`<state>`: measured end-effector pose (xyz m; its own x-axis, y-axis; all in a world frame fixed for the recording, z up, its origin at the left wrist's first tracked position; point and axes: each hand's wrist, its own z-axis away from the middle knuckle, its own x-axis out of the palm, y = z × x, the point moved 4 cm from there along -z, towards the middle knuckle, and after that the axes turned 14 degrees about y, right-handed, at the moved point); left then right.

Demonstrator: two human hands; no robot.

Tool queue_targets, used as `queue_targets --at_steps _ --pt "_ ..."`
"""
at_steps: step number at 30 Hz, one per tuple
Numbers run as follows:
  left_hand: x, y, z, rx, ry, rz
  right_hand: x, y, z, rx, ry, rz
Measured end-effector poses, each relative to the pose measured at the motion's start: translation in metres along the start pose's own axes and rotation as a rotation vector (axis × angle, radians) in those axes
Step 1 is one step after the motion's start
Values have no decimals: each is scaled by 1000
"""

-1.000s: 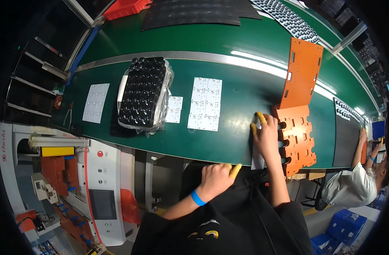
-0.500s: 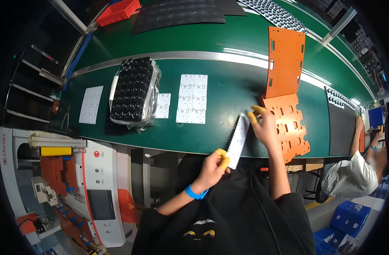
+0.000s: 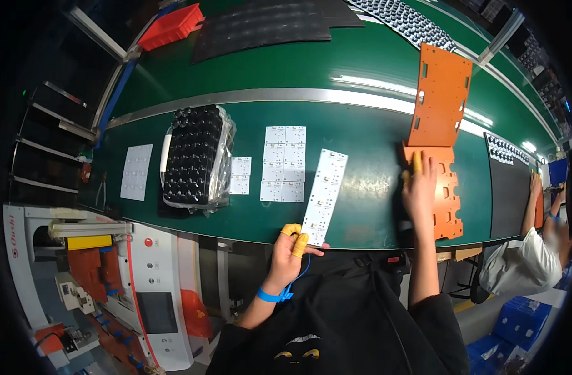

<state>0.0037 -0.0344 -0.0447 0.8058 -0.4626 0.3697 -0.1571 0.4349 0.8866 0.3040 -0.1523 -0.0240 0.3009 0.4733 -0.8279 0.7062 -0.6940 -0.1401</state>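
My left hand (image 3: pixel 288 259), with yellow finger covers and a blue wrist strap, is closed on the near end of a long white circuit board strip (image 3: pixel 324 197). The strip tilts over the bench's front part, its far end leaning right. My right hand (image 3: pixel 420 190) lies on the left part of an orange hinged fixture (image 3: pixel 446 206), fingers stretched out over it and apart. Cut-outs line the fixture's flat base, and its orange lid (image 3: pixel 442 97) is raised at the back. The palm's underside is hidden.
White circuit board panels (image 3: pixel 283 169) lie left of the strip, beside a bagged stack of black dimpled trays (image 3: pixel 195 156). Another white panel (image 3: pixel 136 172) lies farther left. A black mat (image 3: pixel 510 194) and a co-worker (image 3: pixel 523 262) are at right. A machine (image 3: pixel 155 300) stands lower left.
My left hand has moved left with the strip, which shows its face more. My right hand has left the strip's far end for the fixture, which has shifted right.
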Motion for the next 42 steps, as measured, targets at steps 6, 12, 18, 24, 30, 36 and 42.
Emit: queue_targets --at_steps 6,12,18,24,30,36,42 --pt "-3 6 -1 176 -206 -398 -21 -58 3 470 -651 -1135" --pt "-5 22 4 -72 -262 -107 -26 -64 19 772 -742 -1478" --pt "17 39 6 -92 -605 434 -38 -88 66 1044 -938 -2212" --pt "11 50 -7 49 -319 36 -26 -73 51 842 -831 -1818" --pt "17 40 -11 116 169 -406 -50 -85 32 192 -134 -624" --pt "-9 22 -39 105 93 -291 -116 -126 34 -54 -306 -1158" --pt "25 47 0 47 -720 403 -52 -79 61 930 -842 -1981"
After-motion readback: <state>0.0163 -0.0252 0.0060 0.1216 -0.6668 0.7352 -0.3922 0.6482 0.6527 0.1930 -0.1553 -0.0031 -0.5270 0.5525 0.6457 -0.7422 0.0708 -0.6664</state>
